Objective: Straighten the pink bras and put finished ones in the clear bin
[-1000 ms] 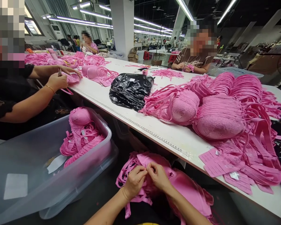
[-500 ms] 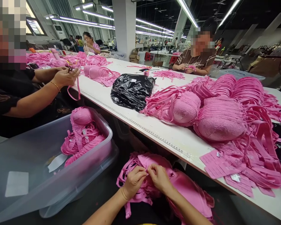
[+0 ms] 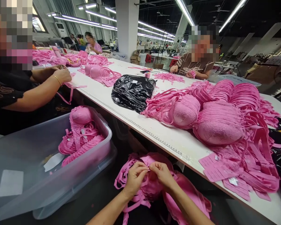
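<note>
On my lap, below the table edge, lies a bunch of pink bras (image 3: 189, 193) with cups and loose straps. My left hand (image 3: 135, 179) is closed in a pinch over the left part of the bunch. Just beside it, my right hand (image 3: 163, 175) pinches too, thumb against forefinger. A small bit of pink fabric on the bra shows between the two sets of fingertips; whether it is a strap end or trim I cannot tell. The fingertips nearly meet. Straps (image 3: 138, 201) dangle below my left wrist.
Stacked pink bras (image 3: 220, 123) cover the right of the white table (image 3: 140, 125), near a black plastic bag (image 3: 133, 92). A clear plastic bin (image 3: 84, 167) with more bras stands left. One co-worker (image 3: 35, 90) works at left, another (image 3: 194, 64) across the table.
My hands stay pinched at the bra, their fingertips slightly farther apart. The left co-worker's hands have moved a little left and lower with a pink strap. The view has shifted slightly.
</note>
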The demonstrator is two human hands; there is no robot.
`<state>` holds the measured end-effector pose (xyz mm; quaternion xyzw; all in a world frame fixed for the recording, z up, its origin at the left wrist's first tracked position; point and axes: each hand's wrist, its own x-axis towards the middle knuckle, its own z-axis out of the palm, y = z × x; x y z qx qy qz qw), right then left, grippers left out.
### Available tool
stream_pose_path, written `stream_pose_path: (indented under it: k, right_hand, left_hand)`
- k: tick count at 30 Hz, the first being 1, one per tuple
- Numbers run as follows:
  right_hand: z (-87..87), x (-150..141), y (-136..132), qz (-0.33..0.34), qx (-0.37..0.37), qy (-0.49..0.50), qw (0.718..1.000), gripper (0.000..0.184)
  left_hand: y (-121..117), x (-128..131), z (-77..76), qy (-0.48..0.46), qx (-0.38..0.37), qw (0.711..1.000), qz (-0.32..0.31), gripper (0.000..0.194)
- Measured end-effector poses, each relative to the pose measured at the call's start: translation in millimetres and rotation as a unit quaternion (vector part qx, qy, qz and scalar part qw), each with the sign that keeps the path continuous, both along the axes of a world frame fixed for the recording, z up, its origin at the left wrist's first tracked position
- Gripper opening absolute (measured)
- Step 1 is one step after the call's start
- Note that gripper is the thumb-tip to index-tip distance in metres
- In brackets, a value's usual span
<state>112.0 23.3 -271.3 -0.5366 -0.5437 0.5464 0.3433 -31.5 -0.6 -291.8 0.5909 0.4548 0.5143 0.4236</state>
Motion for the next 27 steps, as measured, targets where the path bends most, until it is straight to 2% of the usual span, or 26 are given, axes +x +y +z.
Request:
stream_pose_path:
  k: [2,4,7,11,16,18,23,27]
  right_hand:
    - [-0.2,-1,-1,0.005,-0.004,0.005,1.000,0.042]
    - [-1.1,-3,-3,0.007,-0.002,0.004,1.000,0.042]
    - [-2.2,-6,-6,0.001,0.010,-0.009,1.000,0.038]
    - [-2.3,-10,-8,-0.013,0.027,-0.022,0.999,0.033]
    - [-1.9,-10,-11,-0.008,0.029,-0.014,0.999,0.035]
    - [-2.2,-9,-11,-0.005,0.029,-0.012,0.999,0.036]
    - [-2.3,-11,-13,-0.012,0.033,-0.016,0.999,0.035]
    - [2.5,-18,-18,-0.010,0.066,-0.046,0.997,0.032]
  left_hand:
    - [-1,1,4.2,-0.091,-0.107,0.990,0.015,0.016]
    - [-1,2,6.3,-0.156,-0.197,0.968,0.020,0.016]
    - [2,2,8.3,-0.146,-0.258,0.955,0.024,0.014]
    - [5,2,9.8,-0.146,-0.239,0.959,0.044,0.010]
    - [2,5,7.4,-0.223,-0.283,0.932,0.033,0.013]
    - [2,6,6.7,-0.231,-0.284,0.930,0.027,0.014]
    - [4,5,2.1,-0.165,-0.244,0.954,0.049,0.009]
    - [2,7,-5.9,-0.084,-0.165,0.978,0.100,0.003]
